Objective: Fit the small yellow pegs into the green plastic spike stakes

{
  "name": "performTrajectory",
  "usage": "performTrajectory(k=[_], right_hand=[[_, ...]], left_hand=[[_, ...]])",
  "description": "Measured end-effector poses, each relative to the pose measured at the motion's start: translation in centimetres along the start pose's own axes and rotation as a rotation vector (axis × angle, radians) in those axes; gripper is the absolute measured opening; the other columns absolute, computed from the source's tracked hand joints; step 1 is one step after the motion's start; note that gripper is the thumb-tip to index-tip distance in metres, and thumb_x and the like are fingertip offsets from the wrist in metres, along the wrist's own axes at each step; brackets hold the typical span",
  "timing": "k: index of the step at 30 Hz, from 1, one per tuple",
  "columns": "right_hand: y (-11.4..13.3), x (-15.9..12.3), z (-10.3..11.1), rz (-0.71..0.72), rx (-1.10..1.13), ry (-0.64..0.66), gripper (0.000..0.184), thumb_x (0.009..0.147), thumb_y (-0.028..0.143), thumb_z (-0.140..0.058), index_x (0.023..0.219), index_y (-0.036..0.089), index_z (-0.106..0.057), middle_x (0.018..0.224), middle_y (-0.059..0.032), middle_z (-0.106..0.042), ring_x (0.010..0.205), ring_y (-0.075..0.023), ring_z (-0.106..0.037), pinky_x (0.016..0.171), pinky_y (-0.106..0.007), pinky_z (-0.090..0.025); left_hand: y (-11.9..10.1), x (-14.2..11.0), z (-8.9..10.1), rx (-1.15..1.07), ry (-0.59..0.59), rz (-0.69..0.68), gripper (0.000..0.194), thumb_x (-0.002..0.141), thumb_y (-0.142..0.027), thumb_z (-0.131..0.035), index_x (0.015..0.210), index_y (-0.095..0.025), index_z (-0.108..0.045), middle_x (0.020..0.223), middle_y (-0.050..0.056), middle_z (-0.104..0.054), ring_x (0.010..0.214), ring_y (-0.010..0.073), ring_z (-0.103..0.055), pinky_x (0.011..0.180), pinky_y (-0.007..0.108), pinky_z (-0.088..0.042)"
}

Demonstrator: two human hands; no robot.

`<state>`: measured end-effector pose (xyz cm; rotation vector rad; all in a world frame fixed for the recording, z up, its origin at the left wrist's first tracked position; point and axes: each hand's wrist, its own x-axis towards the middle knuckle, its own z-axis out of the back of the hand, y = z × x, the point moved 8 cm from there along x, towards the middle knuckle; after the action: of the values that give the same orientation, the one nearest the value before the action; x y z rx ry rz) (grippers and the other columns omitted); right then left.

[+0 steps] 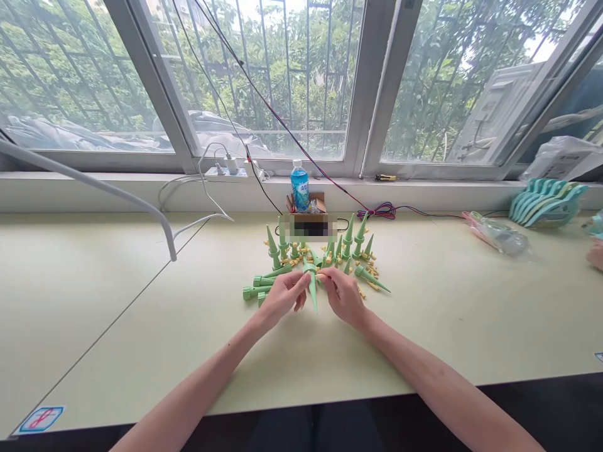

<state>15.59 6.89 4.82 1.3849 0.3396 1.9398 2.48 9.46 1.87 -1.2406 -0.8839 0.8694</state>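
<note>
My left hand (283, 295) is closed around a green plastic watering spike (313, 294), its pointed end turned down towards me. From the other side, my right hand (345, 296) pinches a small yellow valve piece (322, 276) against the spike's collar. Whether the piece sits inside the collar, I cannot tell. Behind my hands, several green spikes (348, 237) stand upright, with small yellow pieces (372, 270) scattered among them. More green spikes (257, 291) lie on their sides to the left of my left hand, and another spike (373, 279) lies to the right.
A blue bottle (300, 187) stands in a small cardboard box (320, 202) by the window. Coiled cable (379, 210), a plastic bag (499, 235) and turquoise clip-like parts (546, 202) lie to the right. A white tube (103, 182) crosses the left. Another person's hand (597, 253) shows at the right edge.
</note>
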Motion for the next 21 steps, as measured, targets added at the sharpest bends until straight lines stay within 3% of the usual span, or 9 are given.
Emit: performTrajectory(k=[4,10,15,21], right_hand=[[-0.4,-0.1,-0.1,-0.021,-0.013,0.022,0.03,0.103,0.034,-0.038,0.086,0.019,-0.057,0.066,-0.0004,-0.057,0.054,-0.0124,-0.048,0.054,-0.024,-0.039],[-0.6,-0.1,-0.1,-0.028,-0.02,0.032,0.034,0.103,0.037,-0.037,0.075,0.02,-0.048,0.06,0.0018,-0.05,0.051,-0.0111,-0.042,0.051,-0.023,-0.034],[-1.0,-0.3,-0.4,-0.076,-0.02,0.072,0.038,0.103,0.041,-0.034,0.07,0.021,-0.04,0.057,0.0038,-0.042,0.048,-0.0103,-0.036,0.048,-0.023,-0.031],[-1.3,-0.5,-0.7,-0.096,-0.019,0.105,0.039,0.103,0.04,-0.03,0.068,0.022,-0.033,0.056,0.004,-0.04,0.046,-0.0103,-0.034,0.047,-0.024,-0.029]], left_hand=[[-0.6,-0.1,0.0,0.077,0.014,-0.035,0.042,0.089,-0.056,-0.056,0.075,-0.016,-0.055,0.047,-0.004,-0.051,0.039,0.0076,-0.045,0.044,0.021,-0.034],[-0.9,-0.1,-0.1,0.065,0.038,-0.093,0.034,0.087,-0.048,-0.062,0.091,-0.015,-0.064,0.055,-0.004,-0.05,0.042,0.0072,-0.043,0.042,0.021,-0.036],[-1.0,-0.3,-0.1,0.069,0.007,-0.118,0.035,0.079,-0.043,-0.072,0.101,-0.017,-0.069,0.06,-0.002,-0.055,0.045,0.0076,-0.046,0.04,0.02,-0.038],[-1.0,-0.4,0.2,0.145,-0.051,-0.189,0.031,0.079,-0.037,-0.074,0.103,-0.018,-0.07,0.067,-0.001,-0.058,0.05,0.0071,-0.043,0.045,0.02,-0.042]])
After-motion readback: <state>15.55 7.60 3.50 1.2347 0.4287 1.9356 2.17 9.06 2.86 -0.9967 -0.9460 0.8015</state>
